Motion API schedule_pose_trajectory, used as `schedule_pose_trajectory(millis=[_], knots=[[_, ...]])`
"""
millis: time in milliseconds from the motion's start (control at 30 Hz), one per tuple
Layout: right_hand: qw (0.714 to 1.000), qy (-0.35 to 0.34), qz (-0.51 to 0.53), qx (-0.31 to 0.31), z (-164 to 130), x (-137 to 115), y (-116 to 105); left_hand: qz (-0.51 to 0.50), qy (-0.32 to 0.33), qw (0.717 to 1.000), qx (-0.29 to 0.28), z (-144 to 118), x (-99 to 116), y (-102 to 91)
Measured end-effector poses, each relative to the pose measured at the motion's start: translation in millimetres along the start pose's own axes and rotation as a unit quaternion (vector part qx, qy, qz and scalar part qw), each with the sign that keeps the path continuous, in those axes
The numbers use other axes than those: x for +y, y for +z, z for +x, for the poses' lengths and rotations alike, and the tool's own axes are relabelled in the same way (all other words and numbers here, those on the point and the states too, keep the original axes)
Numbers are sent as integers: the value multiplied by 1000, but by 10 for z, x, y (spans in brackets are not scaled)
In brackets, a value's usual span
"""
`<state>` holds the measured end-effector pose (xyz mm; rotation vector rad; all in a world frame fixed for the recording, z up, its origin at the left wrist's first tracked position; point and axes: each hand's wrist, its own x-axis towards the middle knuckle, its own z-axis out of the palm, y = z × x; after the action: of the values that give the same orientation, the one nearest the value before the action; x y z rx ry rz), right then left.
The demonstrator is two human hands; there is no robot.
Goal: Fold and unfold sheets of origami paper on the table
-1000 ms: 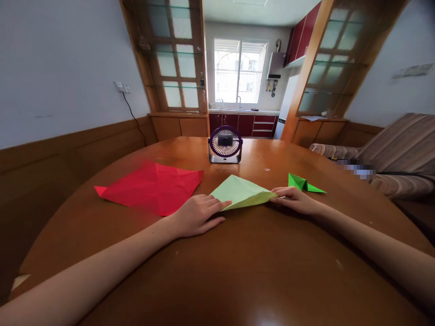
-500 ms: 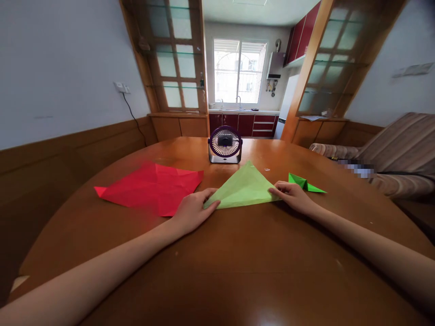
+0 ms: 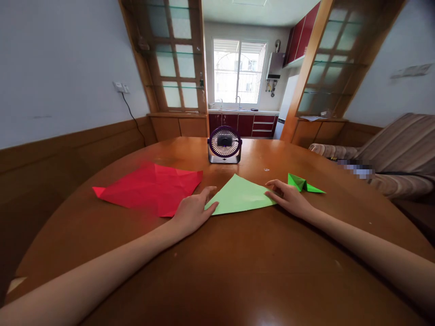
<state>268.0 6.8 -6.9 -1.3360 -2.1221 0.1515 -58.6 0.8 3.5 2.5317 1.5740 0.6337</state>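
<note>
A pale green paper folded into a triangle [image 3: 238, 197] lies in front of me, its tip pointing away. My left hand [image 3: 193, 212] rests at its left corner. The thumb touches the paper, while the index finger stretches out past the edge, apart from the thumb. At the right corner, my right hand [image 3: 290, 199] has its thumb on the paper and its fingers spread above; the corner itself is partly hidden. Just right of this hand sits a small folded bright green paper [image 3: 302, 182]. A large creased red paper [image 3: 152, 186] lies beside my left hand.
A small purple fan [image 3: 224, 144] stands beyond the green triangle on the brown wooden table [image 3: 217, 271]. A tiny white scrap [image 3: 267, 170] lies to the right of the fan. Past the table's right side is a striped sofa [image 3: 404, 149].
The green triangle's tip has moved left and toward me, and its surface looks more opaque. My fingers have loosened from its edges. My right hand has shifted slightly left.
</note>
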Motion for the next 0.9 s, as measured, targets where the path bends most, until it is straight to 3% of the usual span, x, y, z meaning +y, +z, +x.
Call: schedule_pose_trajectory(millis=[133,333,567,733,900], knots=[[999,-45,-7,-16,5,4,4,40,20,999,-6,-13,16,-3],[998,-48,-30,-33,9,26,13,134,143,980,33,18,75,16],[998,-40,-35,-37,5,43,30,180,268,945,-41,286,466,199],[998,-52,-21,-39,2,27,22,131,260,953,-88,530,698,377],[997,-63,-20,-45,6,25,22,88,211,965,-128,624,631,466]])
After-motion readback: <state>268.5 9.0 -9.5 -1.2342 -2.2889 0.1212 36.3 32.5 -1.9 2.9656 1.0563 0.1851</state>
